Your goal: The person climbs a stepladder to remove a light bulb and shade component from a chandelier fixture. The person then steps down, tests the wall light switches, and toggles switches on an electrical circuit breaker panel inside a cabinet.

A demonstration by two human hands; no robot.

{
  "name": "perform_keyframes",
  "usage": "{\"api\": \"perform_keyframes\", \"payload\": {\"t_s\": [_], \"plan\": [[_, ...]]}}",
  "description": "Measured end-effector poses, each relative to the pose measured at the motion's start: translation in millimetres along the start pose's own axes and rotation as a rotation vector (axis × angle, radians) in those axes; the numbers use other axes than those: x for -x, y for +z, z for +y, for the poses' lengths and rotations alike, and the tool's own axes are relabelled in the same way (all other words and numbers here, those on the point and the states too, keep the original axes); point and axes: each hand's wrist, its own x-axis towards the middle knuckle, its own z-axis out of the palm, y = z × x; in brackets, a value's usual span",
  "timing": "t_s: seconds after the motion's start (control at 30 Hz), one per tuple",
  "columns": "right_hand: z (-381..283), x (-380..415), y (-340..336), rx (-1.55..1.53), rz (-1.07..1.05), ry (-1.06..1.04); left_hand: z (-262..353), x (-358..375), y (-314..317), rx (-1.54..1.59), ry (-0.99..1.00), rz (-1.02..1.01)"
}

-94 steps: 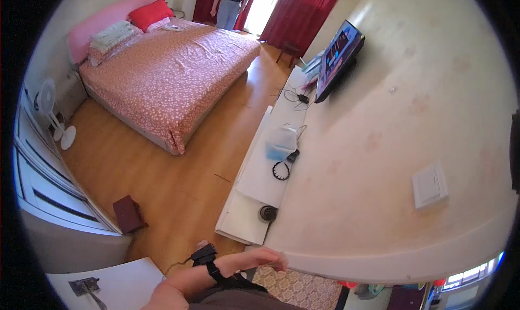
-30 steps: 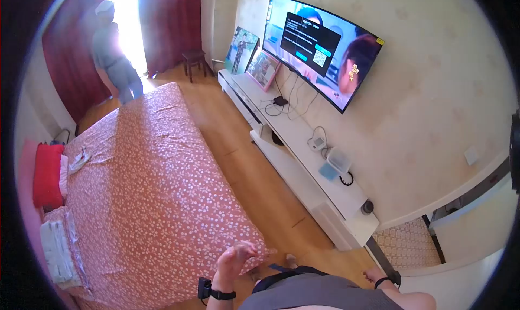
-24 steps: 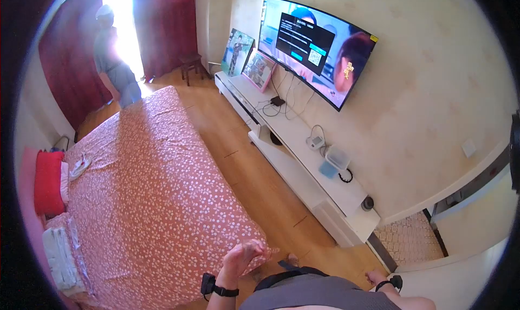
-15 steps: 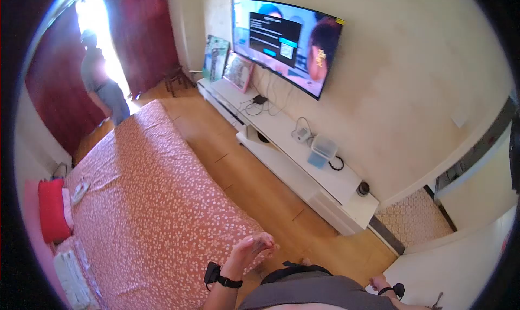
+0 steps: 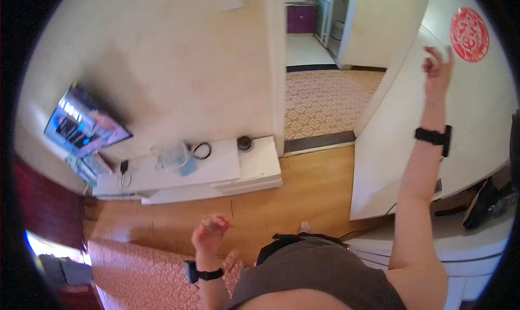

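The open cream-white door (image 5: 433, 120) fills the right of the view, swung inward from the doorway, its lower edge hidden behind the person's raised arm and a white cabinet top. Left of the door runs the pale plaster wall (image 5: 179, 66), and through the doorway between them lies a patterned tan tiled floor (image 5: 325, 98); the room beyond it is too small and bright to read. Left of the door, against the wall, stands the long low white media console (image 5: 216, 174), its far end blurred under the tilted flat television screen (image 5: 84, 127), whose picture cannot be made out. On the console, a clear plastic box (image 5: 174, 155), a looped black cable (image 5: 202, 150) and a small dark round object (image 5: 245, 142) are visible but indistinct. Well below and left of the door, the corner of the red flower-print bedspread (image 5: 141, 277) is cut off by the frame edge. High on the door sits a round red paper ornament (image 5: 469, 27), its design unreadable. The right hand (image 5: 437, 66), with a black wrist strap, is lifted against the door just left of that ornament, fingers loosely curled and holding nothing; whether it touches the door cannot be told. The left hand (image 5: 208, 234), far left of the door above the bedspread corner, is half closed and empty.
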Motion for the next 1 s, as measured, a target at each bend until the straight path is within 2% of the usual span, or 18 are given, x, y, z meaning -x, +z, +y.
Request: {"api": "perform_keyframes", "payload": {"t_s": [0.03, 0.07, 0.1, 0.13, 0.17, 0.2, 0.27, 0.33, 0.47, 0.53, 0.6, 0.63, 0.67, 0.77, 0.83, 0.93, 1.0], "plan": [[29, 21, -12, -0.014, -0.027, 0.064, -24, -26, 27, 0.044, -0.059, -0.050], [68, 51, -21, 0.119, -0.084, 0.127, -47, -55, 54, 0.099, -0.124, -0.092], [142, 79, -51, 0.176, -0.034, 0.306, -65, -82, 77, 0.093, -0.172, -0.128], [240, 117, -83, 0.434, -0.133, 0.400, -79, -108, 97, 0.110, -0.181, -0.139], [185, 147, -46, 0.463, -0.139, 0.728, -91, -133, 118, 0.078, -0.215, -0.217], [185, 167, -35, 0.444, -0.217, 0.936, -101, -159, 135, 0.040, -0.248, -0.289], [233, 212, -61, 0.160, -0.211, 1.113, -116, -203, 160, -0.005, -0.270, -0.312], [269, 221, -80, 0.054, -0.207, 1.246, -134, -248, 173, -0.063, -0.300, -0.336], [360, 157, -111, 0.075, -0.157, 1.314, -178, -352, 186, -0.065, -0.390, -0.310], [421, 112, -138, 0.080, -0.027, 1.292, -206, -414, 195, -0.036, -0.424, -0.325], [466, 76, -167, 0.095, 0.063, 1.260, -234, -480, 211, 0.012, -0.486, -0.244], [487, 53, -178, 0.116, 0.107, 1.274, -250, -523, 225, 0.079, -0.451, -0.363], [510, 28, -189, 0.140, 0.147, 1.289, -262, -560, 238, 0.053, -0.520, -0.304], [559, -29, -205, 0.142, 0.231, 1.345, -284, -670, 314, -0.016, -0.578, -0.391], [594, -65, -202, 0.107, 0.287, 1.370, -292, -745, 370, -0.118, -0.528, -0.697], [671, -132, -195, 0.098, 0.250, 1.391, -311, -844, 420, -0.171, -0.522, -0.738], [727, -157, -195, 0.080, 0.246, 1.364, -334, -899, 425, -0.144, -0.511, -0.737]]}}
